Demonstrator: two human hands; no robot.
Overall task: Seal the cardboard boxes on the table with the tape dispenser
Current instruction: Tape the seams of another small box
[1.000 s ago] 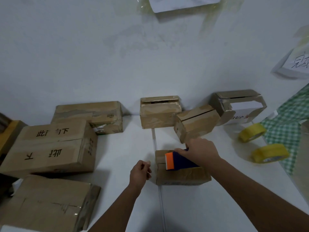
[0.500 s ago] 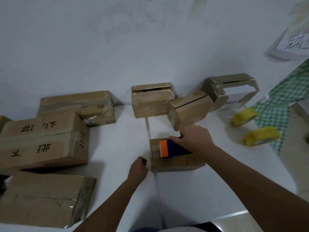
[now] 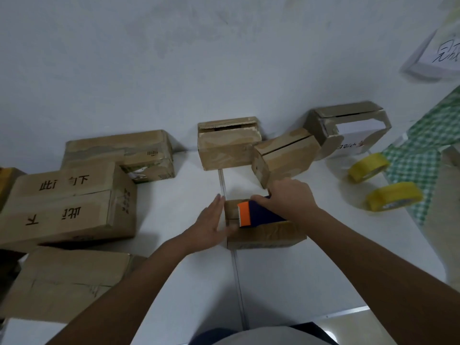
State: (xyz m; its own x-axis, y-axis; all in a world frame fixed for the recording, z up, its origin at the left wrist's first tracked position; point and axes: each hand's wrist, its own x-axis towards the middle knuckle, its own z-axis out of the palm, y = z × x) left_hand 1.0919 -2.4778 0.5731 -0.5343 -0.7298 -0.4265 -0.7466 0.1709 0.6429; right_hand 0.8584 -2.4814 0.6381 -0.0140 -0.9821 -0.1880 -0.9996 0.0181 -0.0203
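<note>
Bracing the small box (image 3: 263,230) with flat, straight fingers, the left hand (image 3: 211,225) steadies it while the right hand (image 3: 290,200) grips the tape dispenser (image 3: 256,214), apparently laying tape.

White counter (image 3: 189,282) with centre seam, small cardboard box (image 3: 263,235) at middle, larger cardboard boxes (image 3: 69,207) at left, two yellow tape rolls (image 3: 394,199) at right, green checked cloth (image 3: 423,168) at right edge.

Small brown cardboard box (image 3: 263,232) lies flat on the white table (image 3: 286,282), straddling its seam. My tape dispenser (image 3: 258,214), navy body with orange front plate, rests on the box top, tilted, orange end facing left. More boxes (image 3: 227,145) line the wall.
</note>
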